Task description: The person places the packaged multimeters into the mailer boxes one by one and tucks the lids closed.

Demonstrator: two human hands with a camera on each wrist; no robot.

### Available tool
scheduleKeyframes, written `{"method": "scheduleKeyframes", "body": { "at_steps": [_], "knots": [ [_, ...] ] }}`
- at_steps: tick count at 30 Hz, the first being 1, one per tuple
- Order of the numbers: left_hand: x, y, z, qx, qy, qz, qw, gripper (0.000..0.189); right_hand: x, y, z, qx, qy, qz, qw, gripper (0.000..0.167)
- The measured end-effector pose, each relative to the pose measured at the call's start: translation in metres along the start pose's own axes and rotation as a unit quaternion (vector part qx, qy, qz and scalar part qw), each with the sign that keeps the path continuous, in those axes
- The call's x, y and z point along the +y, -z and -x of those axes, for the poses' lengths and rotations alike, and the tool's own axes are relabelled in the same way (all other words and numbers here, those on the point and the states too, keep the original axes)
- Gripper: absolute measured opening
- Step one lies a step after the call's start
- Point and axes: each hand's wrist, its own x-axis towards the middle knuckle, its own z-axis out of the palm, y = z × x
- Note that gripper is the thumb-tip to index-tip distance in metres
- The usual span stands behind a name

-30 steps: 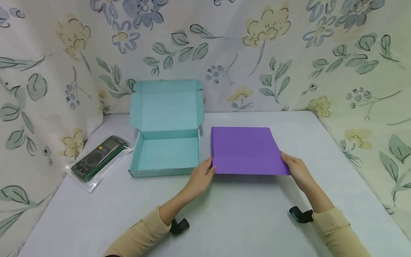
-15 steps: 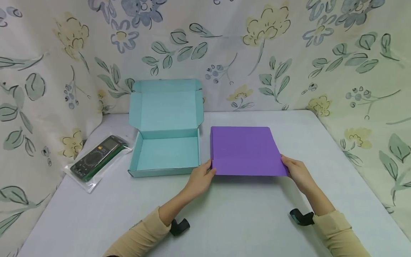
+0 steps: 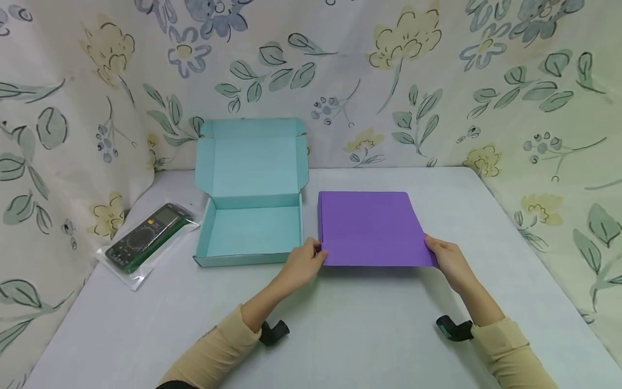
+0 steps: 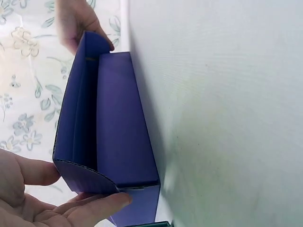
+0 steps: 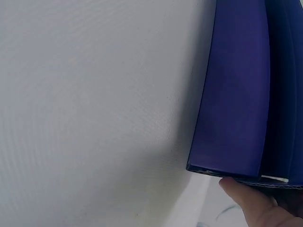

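A purple cardboard box (image 3: 369,229) lies on the white table, its lid slightly raised at the front. The left wrist view shows a dark gap between the lid (image 4: 71,113) and the box's front wall (image 4: 120,118). My left hand (image 3: 303,263) holds the lid's left front corner, thumb on the front and fingers at the side flap. At the right front corner, my right hand (image 3: 451,263) grips the lid's edge; in the right wrist view only part of this hand (image 5: 260,205) shows. What lies inside the purple box is hidden.
Left of the purple box stands an open teal cardboard box (image 3: 257,232), its lid upright behind it. Farther left lies a black and green multimeter (image 3: 148,237) in a clear plastic bag. A floral curtain (image 3: 340,81) hangs behind the table (image 3: 369,335).
The lid's front edge has come down very slightly. My left hand has shifted a little at its corner; my right hand stays nearly where it was.
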Motion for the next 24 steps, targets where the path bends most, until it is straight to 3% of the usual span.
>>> {"method": "scheduleKeyframes", "body": {
  "at_steps": [13, 17, 24],
  "knots": [
    [0.0024, 0.0051, -0.0072, -0.012, 0.031, 0.037, 0.9987, 0.022, -0.0021, -0.0043, -0.0009, -0.007, -0.003, -0.035, 0.9994, 0.053],
    [0.0018, 0.0033, -0.0079, -0.001, 0.048, 0.053, 0.9974, 0.023, -0.0044, -0.0046, -0.0008, -0.006, -0.005, -0.042, 0.9991, 0.052],
    [-0.0026, -0.003, -0.0064, 0.007, 0.035, 0.071, 0.9968, 0.021, -0.0051, -0.0039, -0.0007, -0.001, -0.014, -0.035, 0.9993, 0.052]
  ]
}}
